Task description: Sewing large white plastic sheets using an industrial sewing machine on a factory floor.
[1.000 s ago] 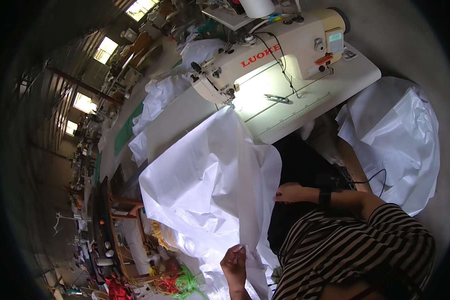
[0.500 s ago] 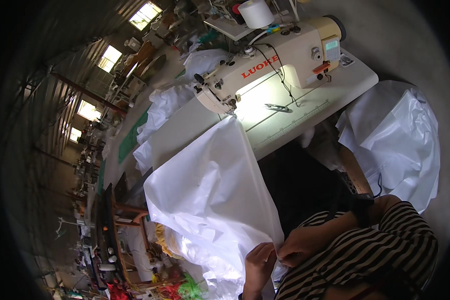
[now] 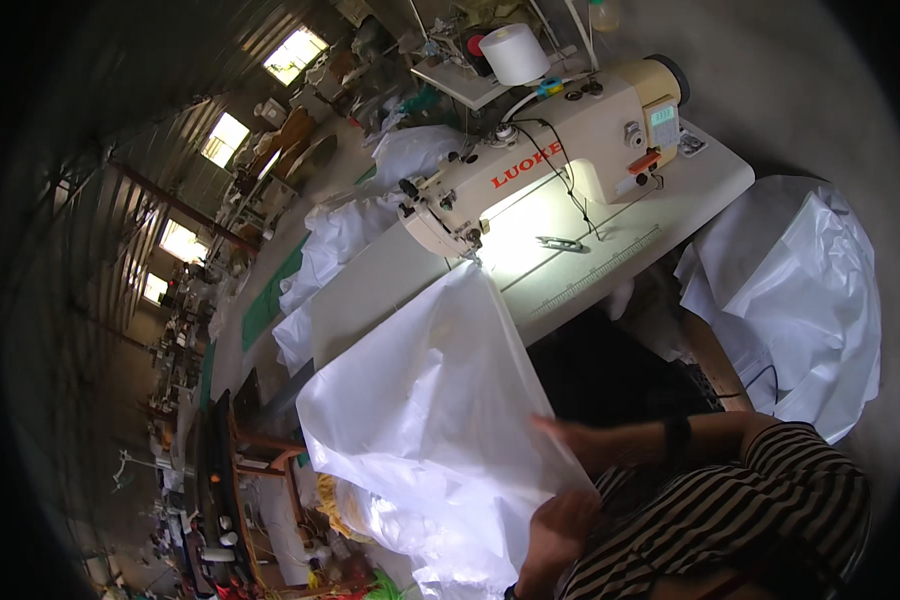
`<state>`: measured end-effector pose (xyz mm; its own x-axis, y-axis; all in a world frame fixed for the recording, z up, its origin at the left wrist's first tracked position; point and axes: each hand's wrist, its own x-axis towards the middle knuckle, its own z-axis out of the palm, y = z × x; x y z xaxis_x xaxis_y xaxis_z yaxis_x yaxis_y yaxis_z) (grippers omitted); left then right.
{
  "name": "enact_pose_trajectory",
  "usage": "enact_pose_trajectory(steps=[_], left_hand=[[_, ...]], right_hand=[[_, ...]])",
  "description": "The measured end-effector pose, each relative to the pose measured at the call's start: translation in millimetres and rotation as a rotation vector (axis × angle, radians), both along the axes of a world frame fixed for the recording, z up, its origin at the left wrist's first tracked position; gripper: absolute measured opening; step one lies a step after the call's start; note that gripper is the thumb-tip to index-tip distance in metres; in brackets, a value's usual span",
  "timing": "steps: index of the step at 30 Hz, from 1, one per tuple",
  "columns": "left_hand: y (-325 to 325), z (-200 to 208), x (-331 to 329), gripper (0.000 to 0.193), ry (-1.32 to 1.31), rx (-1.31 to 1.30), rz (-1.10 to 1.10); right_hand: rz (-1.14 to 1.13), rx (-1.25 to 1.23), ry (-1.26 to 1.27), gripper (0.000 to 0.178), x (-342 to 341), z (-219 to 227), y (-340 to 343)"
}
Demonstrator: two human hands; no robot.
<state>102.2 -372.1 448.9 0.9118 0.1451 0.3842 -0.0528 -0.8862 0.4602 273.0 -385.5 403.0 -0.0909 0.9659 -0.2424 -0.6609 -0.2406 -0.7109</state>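
A large white sheet of thin fabric (image 3: 440,400) hangs from under the needle of a cream industrial sewing machine (image 3: 560,160) down toward me. My right hand (image 3: 578,442), with a dark band on its wrist, holds the sheet's near right edge. My left hand (image 3: 553,528) grips the same edge a little lower, close to my striped sleeve. The two hands sit near each other at the fabric's lower right corner. The machine's lamp lights the white table top (image 3: 610,250) by the needle.
A heap of white fabric (image 3: 810,300) lies on the floor to the right. More white pieces (image 3: 340,240) pile up behind the table on the left. A white thread cone (image 3: 515,52) stands behind the machine. Workbenches and clutter run along the left.
My left hand has moved right along the fabric edge, ending close below my right hand. The right hand has dropped slightly. The sheet now hangs more stretched from the needle.
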Motion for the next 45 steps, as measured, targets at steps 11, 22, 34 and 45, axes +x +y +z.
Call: enact_pose_trajectory(steps=[11,22,34,45], left_hand=[[39.9,3.4,12.2,0.023,0.169,-0.035,-0.227],[119.5,-14.5,67.1,0.012,0.209,-0.009,0.004],[195.4,-31.8,147.9,0.01,0.122,0.094,0.144],[155.5,-50.3,97.2,0.067,0.155,-0.33,0.487]], right_hand=[[0.007,-0.106,-2.418,0.072,52.0,-42.6,106.7],[0.0,-0.206,-2.088,0.067,62.3,-34.8,135.8],[-0.205,-0.061,-1.964,0.045,128.3,-39.5,205.9],[-0.268,0.186,-1.333,0.036,122.9,-42.7,80.3]])
